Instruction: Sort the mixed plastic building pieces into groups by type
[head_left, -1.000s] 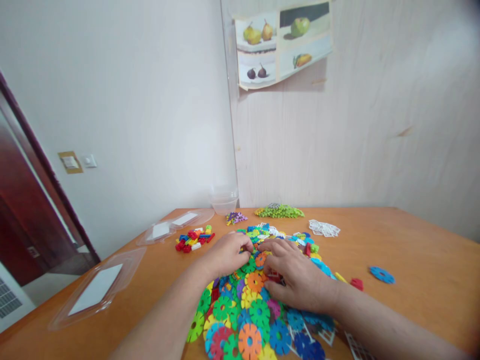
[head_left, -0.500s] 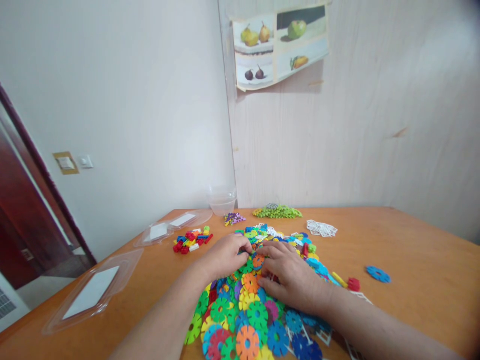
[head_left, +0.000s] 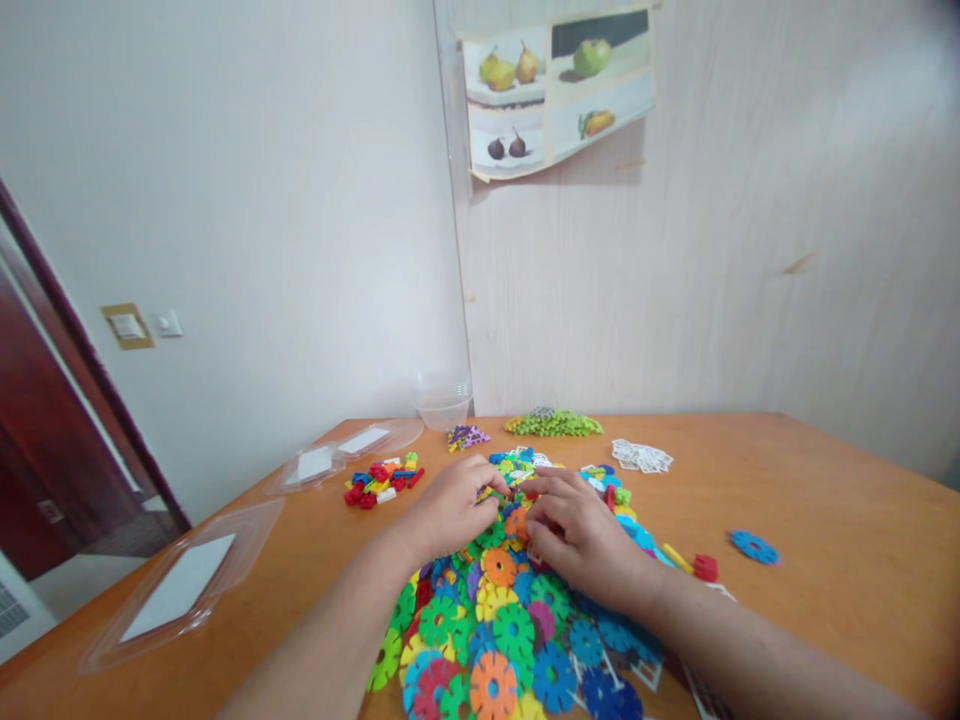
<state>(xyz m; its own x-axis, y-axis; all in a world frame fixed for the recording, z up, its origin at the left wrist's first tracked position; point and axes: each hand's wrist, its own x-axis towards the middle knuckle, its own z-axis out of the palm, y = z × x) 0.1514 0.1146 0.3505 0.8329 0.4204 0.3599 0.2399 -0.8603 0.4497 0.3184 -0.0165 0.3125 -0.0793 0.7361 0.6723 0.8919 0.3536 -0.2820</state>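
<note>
A large heap of notched plastic discs (head_left: 496, 600) in many colours, mixed with other small pieces, spreads over the middle of the table. On its far left side rests my left hand (head_left: 457, 503), fingers bent and thumb apart from them. Opposite it, my right hand (head_left: 581, 535) lies over the heap with its fingers spread and curved downward. Both hands' fingertips almost meet among the pieces, near an orange disc (head_left: 516, 522). I see nothing gripped in either hand, though the fingertips are partly hidden.
Building bricks (head_left: 384, 482) form a small pile at left. Behind are purple pieces (head_left: 466, 437), green pieces (head_left: 559, 424), white frames (head_left: 641, 457) and clear tubs (head_left: 442, 402). Plastic lids (head_left: 259, 520) lie along the left edge. A blue disc (head_left: 754, 547) and red brick (head_left: 705, 568) sit right.
My right hand has lifted slightly, with its fingers more bent and closer to my left hand's fingertips. The left hand has shifted only a little, its fingers reaching slightly farther right.
</note>
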